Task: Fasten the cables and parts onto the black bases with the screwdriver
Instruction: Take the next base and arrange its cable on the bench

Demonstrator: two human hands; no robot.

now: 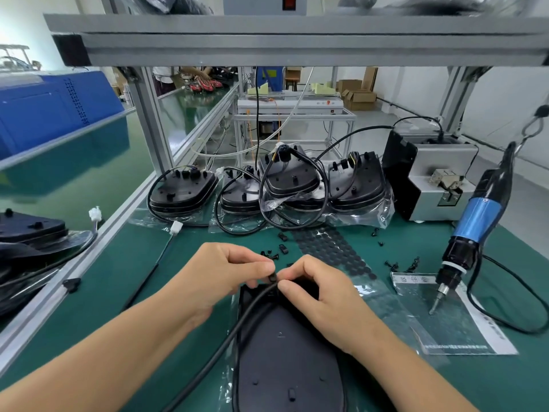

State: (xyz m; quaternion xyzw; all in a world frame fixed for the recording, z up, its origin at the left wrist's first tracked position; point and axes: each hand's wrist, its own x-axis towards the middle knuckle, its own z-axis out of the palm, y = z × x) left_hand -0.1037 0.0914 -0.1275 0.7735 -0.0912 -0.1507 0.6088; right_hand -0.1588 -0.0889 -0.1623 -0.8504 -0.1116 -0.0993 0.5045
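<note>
Nearest me, black base (285,361) lies lengthwise, running away from me on green surface (166,292). Cable (237,322) crosses it diagonally toward its far end. Left hand (219,272) and right hand (320,292) both pinch a small clip (272,277) there. Screwdriver (472,227) hangs right, tip down; open surface between.

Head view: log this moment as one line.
left hand: pinches clip | right hand: holds cable on black base | screwdriver: hanging, untouched
</note>
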